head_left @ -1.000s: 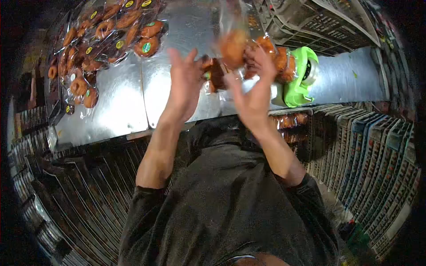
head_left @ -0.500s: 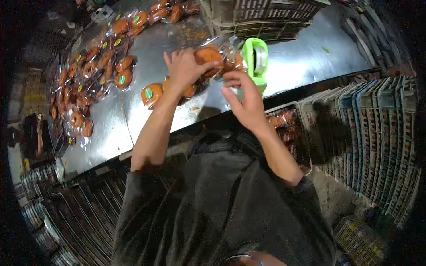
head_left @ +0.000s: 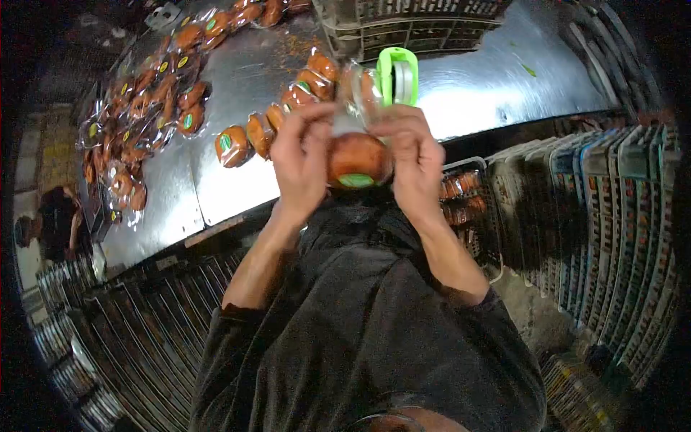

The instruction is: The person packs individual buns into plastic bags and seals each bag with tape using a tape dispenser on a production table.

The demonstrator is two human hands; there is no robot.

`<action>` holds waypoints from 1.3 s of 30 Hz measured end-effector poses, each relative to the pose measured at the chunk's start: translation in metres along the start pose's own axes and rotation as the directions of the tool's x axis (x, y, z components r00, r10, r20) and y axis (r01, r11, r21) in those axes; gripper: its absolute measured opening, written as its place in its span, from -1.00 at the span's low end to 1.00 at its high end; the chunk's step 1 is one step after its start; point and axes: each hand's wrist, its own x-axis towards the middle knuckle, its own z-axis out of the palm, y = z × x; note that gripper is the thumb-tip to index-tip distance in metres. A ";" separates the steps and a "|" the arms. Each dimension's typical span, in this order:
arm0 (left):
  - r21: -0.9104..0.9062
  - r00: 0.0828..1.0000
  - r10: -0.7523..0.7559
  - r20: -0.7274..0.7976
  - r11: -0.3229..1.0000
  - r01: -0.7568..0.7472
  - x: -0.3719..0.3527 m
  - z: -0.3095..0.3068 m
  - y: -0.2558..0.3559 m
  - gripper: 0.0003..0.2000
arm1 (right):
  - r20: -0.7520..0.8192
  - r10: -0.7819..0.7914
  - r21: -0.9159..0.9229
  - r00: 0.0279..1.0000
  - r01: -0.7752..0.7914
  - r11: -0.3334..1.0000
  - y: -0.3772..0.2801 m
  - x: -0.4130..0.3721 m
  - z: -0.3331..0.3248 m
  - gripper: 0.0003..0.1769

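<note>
A clear plastic bag with a round brown bun (head_left: 358,155) inside hangs between my hands, just past the table's front edge, its green label facing me. My left hand (head_left: 302,160) is closed on the bag's left upper side. On the other side my right hand (head_left: 415,155) pinches the bag near its gathered top. Motion blurs the fingertips and the bag's neck. Right behind the hands stands a bright green tape dispenser (head_left: 386,75) with a pale roll. Several more bagged buns (head_left: 234,146) lie to the left of my left hand.
Many bagged buns (head_left: 140,108) cover the left of the metal table (head_left: 169,194). A plastic crate (head_left: 410,32) stands at the back. Stacked crates (head_left: 576,201) rise on the right, near a crate holding bagged buns (head_left: 461,186). Dark racks (head_left: 158,331) stand at the lower left.
My left hand has come off the row on the table and moved toward me. Both hands now hold a bagged bun in front of the dispenser; my right hand was empty before.
</note>
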 end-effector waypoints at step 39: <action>-0.739 0.855 -0.492 -0.162 0.635 0.225 0.017 -0.116 -0.038 -0.85 | 0.315 -0.374 -0.384 0.872 0.478 0.790 -0.007 0.013 0.174 -0.54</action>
